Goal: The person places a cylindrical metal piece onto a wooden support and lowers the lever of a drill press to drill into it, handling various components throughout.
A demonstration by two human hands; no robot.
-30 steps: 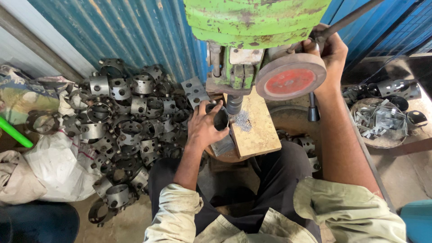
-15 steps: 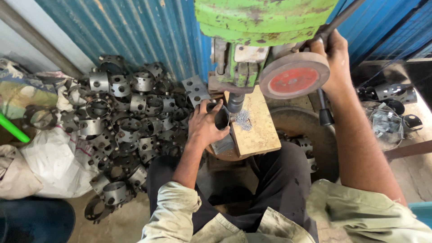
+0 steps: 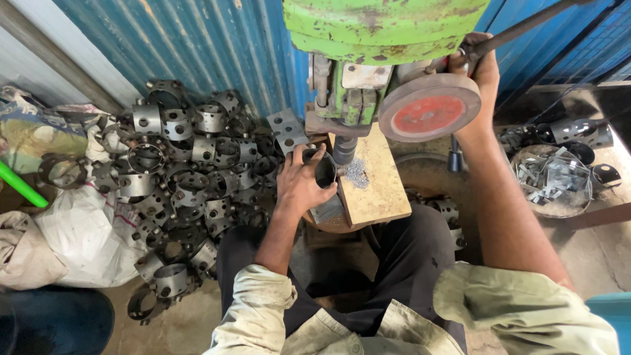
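Nearest, at six o'clock, the person's pale sleeves and dark trousers; the left hand (image 3: 299,184) stays curled around a dark metal ring (image 3: 323,172) on the wooden block (image 3: 374,181), just under the drill spindle (image 3: 344,150) at the centre, with grey swarf (image 3: 357,173) beside it. Since a second ago the view has drawn closer and the right hand (image 3: 478,71), at one o'clock, remains clenched on the feed lever (image 3: 526,26), so drilling seems underway. At nine o'clock a heap of perforated rings (image 3: 177,171) lies on the dirt floor beside white sacks (image 3: 79,240); at three o'clock a tray of scrap (image 3: 553,187); farthest, a blue corrugated wall (image 3: 197,46).
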